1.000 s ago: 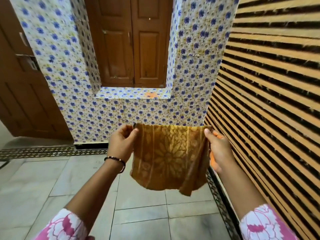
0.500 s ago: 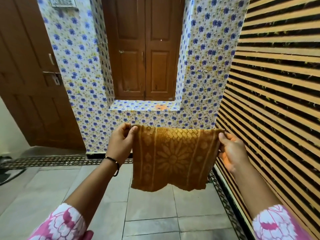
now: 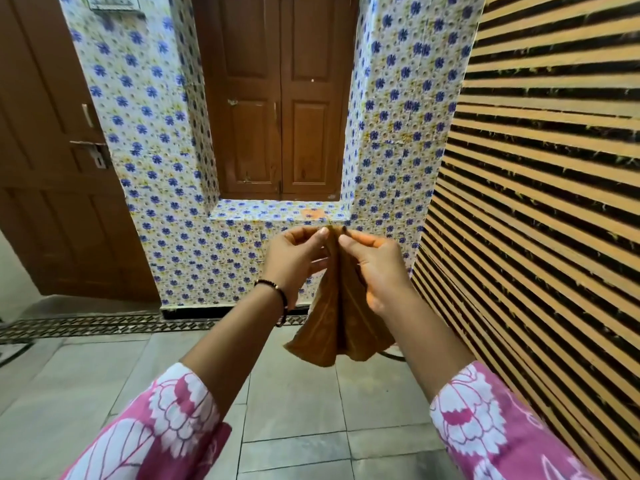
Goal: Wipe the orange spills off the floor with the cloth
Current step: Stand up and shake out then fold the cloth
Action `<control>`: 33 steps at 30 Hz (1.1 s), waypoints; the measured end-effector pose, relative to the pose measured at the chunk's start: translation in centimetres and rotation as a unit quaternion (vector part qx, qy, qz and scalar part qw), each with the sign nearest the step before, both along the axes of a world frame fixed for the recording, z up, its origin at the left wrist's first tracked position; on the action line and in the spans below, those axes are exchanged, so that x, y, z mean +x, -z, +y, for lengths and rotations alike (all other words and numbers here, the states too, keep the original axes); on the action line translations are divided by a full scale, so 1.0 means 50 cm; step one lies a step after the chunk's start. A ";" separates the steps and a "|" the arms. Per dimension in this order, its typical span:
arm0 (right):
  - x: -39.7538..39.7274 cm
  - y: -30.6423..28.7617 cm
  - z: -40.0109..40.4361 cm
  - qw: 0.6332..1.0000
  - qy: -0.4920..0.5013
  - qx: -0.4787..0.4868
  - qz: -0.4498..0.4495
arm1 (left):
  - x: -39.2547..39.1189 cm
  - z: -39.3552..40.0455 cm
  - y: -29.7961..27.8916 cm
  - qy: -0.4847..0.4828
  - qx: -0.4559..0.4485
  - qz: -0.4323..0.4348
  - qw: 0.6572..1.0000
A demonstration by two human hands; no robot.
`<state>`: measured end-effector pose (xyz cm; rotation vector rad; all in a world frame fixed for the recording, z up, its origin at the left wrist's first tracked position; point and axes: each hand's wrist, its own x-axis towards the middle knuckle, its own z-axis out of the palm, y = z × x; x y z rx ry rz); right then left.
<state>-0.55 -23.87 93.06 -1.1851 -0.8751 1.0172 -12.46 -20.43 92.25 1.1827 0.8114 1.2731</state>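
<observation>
I hold a mustard-brown patterned cloth [image 3: 334, 327] up in front of me, folded in half and hanging down. My left hand [image 3: 294, 261] pinches its top corner from the left, and my right hand [image 3: 377, 268] pinches the matching corner from the right, fingertips almost touching. An orange stain [image 3: 311, 213] shows on the tiled ledge below the wooden shutters. The grey floor tiles [image 3: 294, 403] under my arms show no orange spill in this view.
Blue-flowered tiled walls [image 3: 156, 150] frame brown wooden shutters [image 3: 280, 98]. A wooden door [image 3: 45, 168] stands at the left. A striped black and orange wall [image 3: 554, 185] runs along the right. A dark patterned border strip [image 3: 86, 323] edges the floor.
My hands came together, folding the spread cloth in half so its top corners meet. The view has tilted up a little.
</observation>
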 end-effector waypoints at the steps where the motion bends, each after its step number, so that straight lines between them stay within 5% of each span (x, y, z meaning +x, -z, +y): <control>1: -0.008 0.000 -0.001 1.000 -0.004 0.014 -0.023 | 0.005 0.000 -0.005 -0.002 0.012 0.003 1.000; 8: -0.002 -0.009 -0.016 0.983 -0.065 0.058 -0.160 | 0.014 0.001 -0.024 -0.049 0.088 0.041 0.994; 11: 0.009 -0.008 -0.026 0.983 -0.109 0.080 -0.122 | 0.013 0.005 -0.030 -0.079 0.095 0.049 0.991; 16: 0.058 0.002 -0.017 0.997 -0.005 0.041 -0.064 | 0.000 -0.003 -0.071 -0.050 0.143 0.042 0.988; 21: 0.086 0.037 -0.026 0.980 -0.193 -0.033 -0.045 | -0.024 -0.009 -0.121 0.010 0.136 -0.034 0.990; 25: 0.073 0.036 -0.043 0.973 -0.228 0.007 -0.016 | -0.037 0.002 -0.128 0.006 0.130 -0.037 0.991; 29: 0.062 -0.002 -0.043 0.972 -0.230 0.024 0.032 | -0.056 0.021 -0.112 0.021 0.060 0.012 0.998; 33: 0.067 -0.018 -0.028 0.971 -0.206 0.025 0.115 | -0.055 0.021 -0.043 0.162 -0.143 0.079 0.973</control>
